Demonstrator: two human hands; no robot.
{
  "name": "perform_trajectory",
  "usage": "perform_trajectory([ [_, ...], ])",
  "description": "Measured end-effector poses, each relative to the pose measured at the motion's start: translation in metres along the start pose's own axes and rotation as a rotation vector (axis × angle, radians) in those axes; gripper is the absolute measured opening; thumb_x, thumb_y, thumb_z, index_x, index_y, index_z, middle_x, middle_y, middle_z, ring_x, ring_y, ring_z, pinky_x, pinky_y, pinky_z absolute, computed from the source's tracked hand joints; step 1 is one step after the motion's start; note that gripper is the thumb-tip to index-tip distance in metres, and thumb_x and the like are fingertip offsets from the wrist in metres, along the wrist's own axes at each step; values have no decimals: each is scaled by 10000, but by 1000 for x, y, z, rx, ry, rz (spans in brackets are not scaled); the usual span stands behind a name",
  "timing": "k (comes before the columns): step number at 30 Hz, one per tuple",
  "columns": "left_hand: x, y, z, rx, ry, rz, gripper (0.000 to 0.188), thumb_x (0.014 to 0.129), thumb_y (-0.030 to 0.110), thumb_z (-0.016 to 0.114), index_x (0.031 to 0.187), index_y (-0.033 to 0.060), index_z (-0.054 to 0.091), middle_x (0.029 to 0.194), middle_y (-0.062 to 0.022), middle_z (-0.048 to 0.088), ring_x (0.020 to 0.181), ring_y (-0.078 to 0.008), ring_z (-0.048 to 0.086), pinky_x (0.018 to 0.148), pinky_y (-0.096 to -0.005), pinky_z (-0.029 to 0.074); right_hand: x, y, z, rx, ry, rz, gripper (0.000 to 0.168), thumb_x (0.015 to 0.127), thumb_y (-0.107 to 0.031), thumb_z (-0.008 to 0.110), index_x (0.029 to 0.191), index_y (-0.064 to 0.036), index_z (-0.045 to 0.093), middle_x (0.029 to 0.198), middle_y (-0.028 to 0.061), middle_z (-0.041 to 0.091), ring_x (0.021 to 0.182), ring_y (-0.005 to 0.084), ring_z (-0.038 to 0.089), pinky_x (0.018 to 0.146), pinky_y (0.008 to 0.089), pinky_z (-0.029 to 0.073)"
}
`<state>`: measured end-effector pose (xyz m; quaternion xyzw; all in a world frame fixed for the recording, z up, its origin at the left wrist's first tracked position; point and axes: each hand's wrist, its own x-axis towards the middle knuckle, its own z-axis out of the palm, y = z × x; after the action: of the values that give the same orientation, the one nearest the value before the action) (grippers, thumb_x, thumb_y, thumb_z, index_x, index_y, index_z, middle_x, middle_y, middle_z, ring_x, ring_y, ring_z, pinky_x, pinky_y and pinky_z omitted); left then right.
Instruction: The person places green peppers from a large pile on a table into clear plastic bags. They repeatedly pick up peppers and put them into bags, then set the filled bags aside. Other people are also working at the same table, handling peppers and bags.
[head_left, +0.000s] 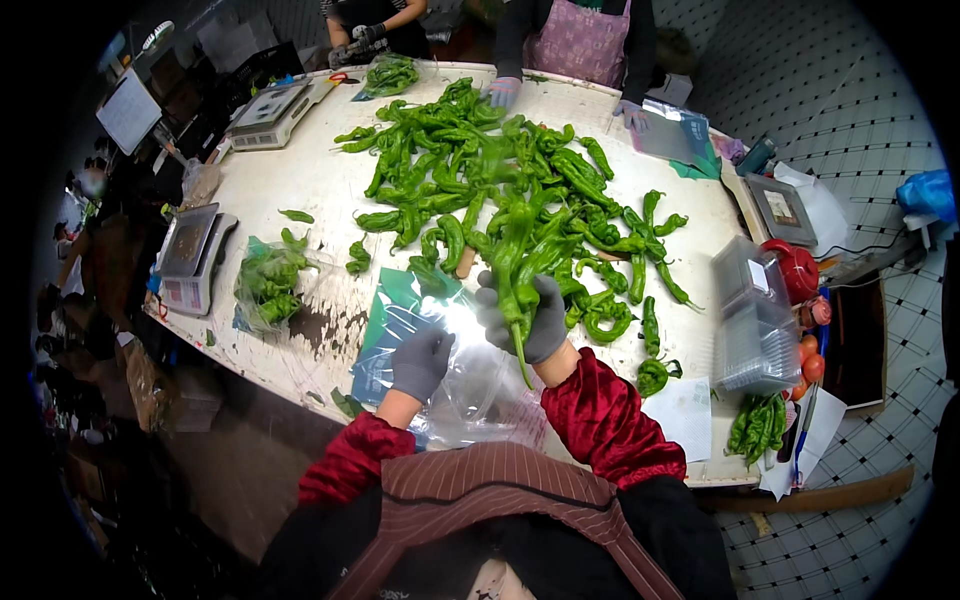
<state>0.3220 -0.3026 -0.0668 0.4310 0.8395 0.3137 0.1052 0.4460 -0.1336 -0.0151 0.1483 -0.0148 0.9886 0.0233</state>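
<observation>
My right hand (544, 319), in a grey glove, is closed around several long green peppers (516, 262), their tips pointing away from me and one stem hanging down. To its left, my gloved left hand (421, 363) rests at the clear plastic bags (472, 390) with blue and green print; its fingers are curled, and whether they pinch the film cannot be told. Beyond both hands spreads a large heap of loose green peppers (450, 150) on the white table (255, 187).
A filled bag of peppers (274, 289) lies at left, near a weighing scale (191, 255). Another scale (274, 112) stands farther back. Stacked clear plastic trays (754, 322), a red container (795, 270) and tomatoes (812, 366) are at right. Two people stand across the table, one with a gloved hand (504, 91) at the heap.
</observation>
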Motion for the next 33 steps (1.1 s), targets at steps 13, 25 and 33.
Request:
perform_trajectory([
  [13,13,-1,1,-1065,-307,0,513,921,250,580,1338,4,412,1226,-95,536,1031,-179,576,839,-313,491,-14,24,-20,-715,615,-145,303,820,-228,619,1004,11,600,877,123,667,703,198,648,650,331,543],
  [25,-84,-49,-40,-1316,472,-508,231,951,254,527,1018,32,532,841,-67,606,639,-164,596,577,-289,489,-5,92,-52,-1301,687,163,329,863,-261,611,1097,-29,616,764,59,629,592,132,573,500,257,449],
  [33,-405,-255,58,-1361,1223,-1012,423,926,440,503,988,22,514,907,-177,578,725,-362,598,596,-485,486,-20,122,-50,-916,736,310,238,797,-65,635,1015,-43,542,802,66,563,638,203,589,535,302,488],
])
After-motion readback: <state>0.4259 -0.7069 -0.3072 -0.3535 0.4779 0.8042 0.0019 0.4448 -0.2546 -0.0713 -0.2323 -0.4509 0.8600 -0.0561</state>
